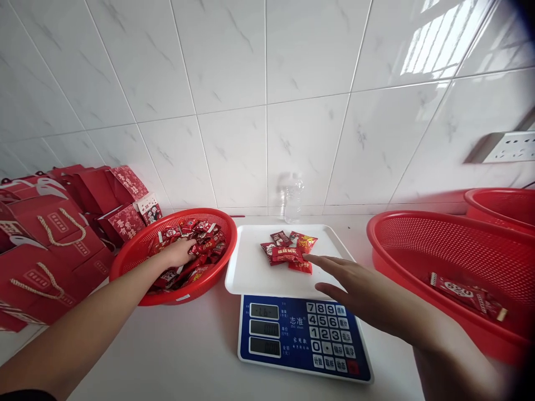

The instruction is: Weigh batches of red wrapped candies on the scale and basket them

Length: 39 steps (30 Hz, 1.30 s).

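Note:
My left hand (180, 252) reaches into a red perforated basket (228, 223) full of small red snack packets (204, 273). Its fingers are curled and closed at a red snack packet (200, 249), with the fingertips partly hidden among the wrappers. Over the right side of a white tray (246, 278), my right hand (351, 281) is open, fingers stretched out and palm down. Its fingertips are by a small pile of red packets (288, 254) in the tray's middle; whether they touch it I cannot tell. Beneath the tray is a blue digital scale (296, 345) with a keypad and three displays.
Red paper gift bags (62, 239) with rope handles crowd the left. A clear plastic bottle (293, 197) stands behind the tray by the tiled wall. At right, a large red basket (401, 234) holds a few packets (463, 292), with another red basket (497, 203) behind it.

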Each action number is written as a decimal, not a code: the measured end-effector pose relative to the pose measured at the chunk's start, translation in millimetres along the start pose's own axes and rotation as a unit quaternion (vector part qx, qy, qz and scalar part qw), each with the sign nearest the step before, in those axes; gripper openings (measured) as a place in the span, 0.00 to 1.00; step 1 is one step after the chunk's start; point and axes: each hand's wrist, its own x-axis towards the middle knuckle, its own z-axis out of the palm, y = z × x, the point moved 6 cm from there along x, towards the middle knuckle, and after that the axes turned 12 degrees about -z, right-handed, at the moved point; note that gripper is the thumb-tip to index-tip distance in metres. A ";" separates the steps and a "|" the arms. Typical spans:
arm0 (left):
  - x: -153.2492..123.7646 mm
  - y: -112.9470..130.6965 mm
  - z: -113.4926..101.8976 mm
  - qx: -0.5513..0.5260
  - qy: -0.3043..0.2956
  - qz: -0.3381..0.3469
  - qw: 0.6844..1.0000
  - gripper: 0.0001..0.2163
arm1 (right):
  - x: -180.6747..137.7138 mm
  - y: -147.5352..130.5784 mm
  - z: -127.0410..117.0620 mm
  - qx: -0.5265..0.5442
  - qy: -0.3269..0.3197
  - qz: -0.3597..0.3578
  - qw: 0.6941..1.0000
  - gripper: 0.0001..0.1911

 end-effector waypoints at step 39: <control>-154.2 195.2 42.8 -0.705 -0.321 -0.015 0.632 0.08 | 4.1 -8.1 -46.1 0.032 0.241 -0.024 0.970 0.20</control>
